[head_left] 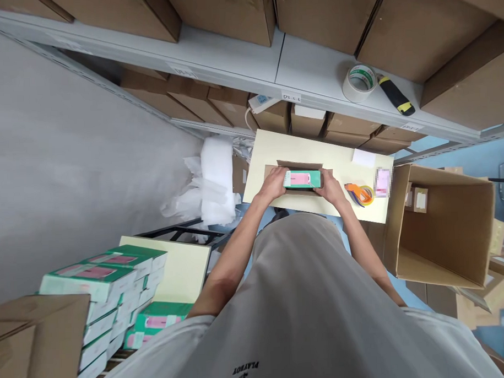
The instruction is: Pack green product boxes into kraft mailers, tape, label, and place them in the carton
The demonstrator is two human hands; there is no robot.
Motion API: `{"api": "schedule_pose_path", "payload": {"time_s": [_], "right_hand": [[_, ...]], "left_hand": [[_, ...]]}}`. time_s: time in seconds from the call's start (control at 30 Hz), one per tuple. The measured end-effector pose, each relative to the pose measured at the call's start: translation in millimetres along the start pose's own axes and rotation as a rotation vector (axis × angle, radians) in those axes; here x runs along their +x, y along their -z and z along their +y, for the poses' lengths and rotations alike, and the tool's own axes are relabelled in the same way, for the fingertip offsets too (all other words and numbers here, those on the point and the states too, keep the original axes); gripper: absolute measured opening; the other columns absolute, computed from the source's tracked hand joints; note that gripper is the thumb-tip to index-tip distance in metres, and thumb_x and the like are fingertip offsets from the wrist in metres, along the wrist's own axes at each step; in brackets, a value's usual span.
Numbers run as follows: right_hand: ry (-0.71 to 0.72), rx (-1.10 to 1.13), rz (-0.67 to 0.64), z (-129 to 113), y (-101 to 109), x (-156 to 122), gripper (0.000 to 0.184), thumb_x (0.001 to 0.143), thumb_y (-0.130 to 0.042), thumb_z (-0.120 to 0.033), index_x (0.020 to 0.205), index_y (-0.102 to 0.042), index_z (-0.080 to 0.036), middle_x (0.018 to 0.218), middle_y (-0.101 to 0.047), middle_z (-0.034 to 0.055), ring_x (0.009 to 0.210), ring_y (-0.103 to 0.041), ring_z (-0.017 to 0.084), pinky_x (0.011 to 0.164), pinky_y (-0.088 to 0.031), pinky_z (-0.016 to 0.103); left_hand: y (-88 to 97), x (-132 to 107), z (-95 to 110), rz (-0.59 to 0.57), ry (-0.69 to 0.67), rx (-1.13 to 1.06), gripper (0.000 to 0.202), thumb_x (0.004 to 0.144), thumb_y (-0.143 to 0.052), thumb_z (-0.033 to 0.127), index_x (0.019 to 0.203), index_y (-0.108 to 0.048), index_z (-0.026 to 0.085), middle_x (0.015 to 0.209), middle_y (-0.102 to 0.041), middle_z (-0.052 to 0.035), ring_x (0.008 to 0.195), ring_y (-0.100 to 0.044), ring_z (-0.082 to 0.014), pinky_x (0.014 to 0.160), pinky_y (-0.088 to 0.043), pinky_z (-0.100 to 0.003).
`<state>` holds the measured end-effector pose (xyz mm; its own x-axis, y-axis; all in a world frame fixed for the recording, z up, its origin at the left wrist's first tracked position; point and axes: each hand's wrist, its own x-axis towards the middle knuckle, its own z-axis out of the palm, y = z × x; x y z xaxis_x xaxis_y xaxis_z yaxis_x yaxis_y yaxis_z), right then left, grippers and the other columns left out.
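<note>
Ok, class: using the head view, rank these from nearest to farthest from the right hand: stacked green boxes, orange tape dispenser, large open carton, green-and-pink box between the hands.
From the right hand:
1. Green-and-pink box: just left.
2. Orange tape dispenser: right, on the table.
3. Large open carton: farther right.
4. Stacked green boxes: far left.

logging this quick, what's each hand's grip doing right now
Left hand: closed on the green box's left end.
Right hand: at its right end; can't tell if holding green box or carton.
</note>
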<state>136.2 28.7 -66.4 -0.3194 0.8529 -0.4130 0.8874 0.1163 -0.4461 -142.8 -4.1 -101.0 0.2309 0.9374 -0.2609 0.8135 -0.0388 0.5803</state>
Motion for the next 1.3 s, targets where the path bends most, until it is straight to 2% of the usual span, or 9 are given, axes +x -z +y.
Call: {"api": "schedule_pose_path", "payload": {"time_s": [0.2, 0.33, 0.63, 0.8, 0.93, 1.0, 1.1, 1.2, 1.3], "right_hand": [[0.03, 0.123, 0.023, 7, -10, 5, 0.08, 0.089, -0.085, -0.028, 0.162, -0.05, -0.025, 0.148, -0.073, 0.0151, 0.122, -0.078, 0.038, 0.105, -0.063, 0.05], [0.016, 0.213, -0.035, 4, -17, 7, 0.08, 0.091, -0.084, -0.023, 0.162, -0.049, -0.021, 0.153, -0.07, 0.0159, 0.117, -0.079, 0.03, 0.109, -0.062, 0.047], [-0.088, -0.114, -0.097, -16, -20, 10, 0.074, 0.1, -0.083, -0.026, 0.166, -0.051, -0.021, 0.161, -0.055, 0.0209, 0.127, -0.077, 0.035, 0.104, -0.064, 0.043], [-0.099, -0.144, -0.071, -12, -17, -1, 0.069, 0.106, -0.075, -0.029, 0.17, -0.048, -0.024, 0.158, -0.057, 0.02, 0.121, -0.079, 0.033, 0.099, -0.064, 0.041], [-0.179, -0.047, 0.07, 4, -23, -14, 0.061, 0.109, -0.066, -0.038, 0.164, -0.051, -0.019, 0.157, -0.06, 0.0221, 0.119, -0.078, 0.034, 0.097, -0.064, 0.044], [-0.256, 0.056, 0.139, 14, -28, -19, 0.062, 0.108, -0.066, -0.043, 0.161, -0.053, -0.015, 0.155, -0.064, 0.0235, 0.118, -0.078, 0.033, 0.099, -0.063, 0.044], [-0.348, 0.238, 0.182, 24, -36, -24, 0.056, 0.105, -0.065, -0.047, 0.149, -0.061, -0.013, 0.139, -0.078, 0.0208, 0.109, -0.08, 0.031, 0.102, -0.061, 0.043], [-0.374, 0.395, 0.148, 28, -41, -25, 0.039, 0.104, -0.063, -0.05, 0.121, -0.071, -0.017, 0.117, -0.085, 0.0143, 0.09, -0.083, 0.027, 0.092, -0.06, 0.037], [-0.35, 0.517, 0.131, 26, -43, -25, 0.033, 0.102, -0.06, -0.053, 0.096, -0.068, -0.021, 0.103, -0.085, 0.0102, 0.07, -0.08, 0.022, 0.078, -0.058, 0.032]], "left_hand": [[4.1, 5, -7, -0.03, 0.008, 0.04, 0.071, 0.075, -0.066, -0.001, 0.145, -0.066, 0.014, 0.142, -0.069, -0.0195, 0.139, -0.061, -0.0411, 0.121, -0.053, -0.052], [8.9, 5, -12, -0.036, 0.016, 0.044, 0.074, 0.074, -0.067, -0.001, 0.146, -0.066, 0.014, 0.141, -0.069, -0.0192, 0.138, -0.061, -0.0404, 0.121, -0.053, -0.052], [-1.6, 11, -14, -0.124, 0.1, 0.115, 0.089, 0.077, -0.068, 0.002, 0.164, -0.059, 0.019, 0.164, -0.062, -0.0218, 0.157, -0.051, -0.0444, 0.123, -0.052, -0.065], [-4.7, 6, -15, -0.063, 0.089, 0.053, 0.085, 0.076, -0.071, 0.006, 0.16, -0.064, 0.021, 0.166, -0.061, -0.0197, 0.16, -0.05, -0.043, 0.129, -0.049, -0.062], [-0.2, -11, -12, 0.103, 0.083, -0.017, 0.069, 0.085, -0.066, 0.01, 0.152, -0.071, 0.024, 0.16, -0.067, -0.0152, 0.157, -0.054, -0.0376, 0.135, -0.044, -0.056], [1.1, -21, -12, 0.26, 0.166, -0.033, 0.061, 0.093, -0.063, 0.016, 0.153, -0.069, 0.023, 0.16, -0.066, -0.0164, 0.156, -0.055, -0.036, 0.136, -0.043, -0.054], [0.0, -31, -17, 0.482, 0.418, -0.069, 0.054, 0.099, -0.065, 0.03, 0.151, -0.067, 0.019, 0.155, -0.069, -0.022, 0.152, -0.059, -0.0394, 0.132, -0.045, -0.056], [-1.7, -33, -27, 0.486, 0.642, -0.19, 0.044, 0.097, -0.07, 0.04, 0.135, -0.071, 0.018, 0.134, -0.079, -0.0212, 0.134, -0.072, -0.0386, 0.12, -0.055, -0.053], [-0.5, -31, -32, 0.463, 0.731, -0.316, 0.027, 0.095, -0.071, 0.038, 0.117, -0.073, 0.022, 0.116, -0.085, -0.0136, 0.114, -0.08, -0.031, 0.108, -0.06, -0.042]]}}
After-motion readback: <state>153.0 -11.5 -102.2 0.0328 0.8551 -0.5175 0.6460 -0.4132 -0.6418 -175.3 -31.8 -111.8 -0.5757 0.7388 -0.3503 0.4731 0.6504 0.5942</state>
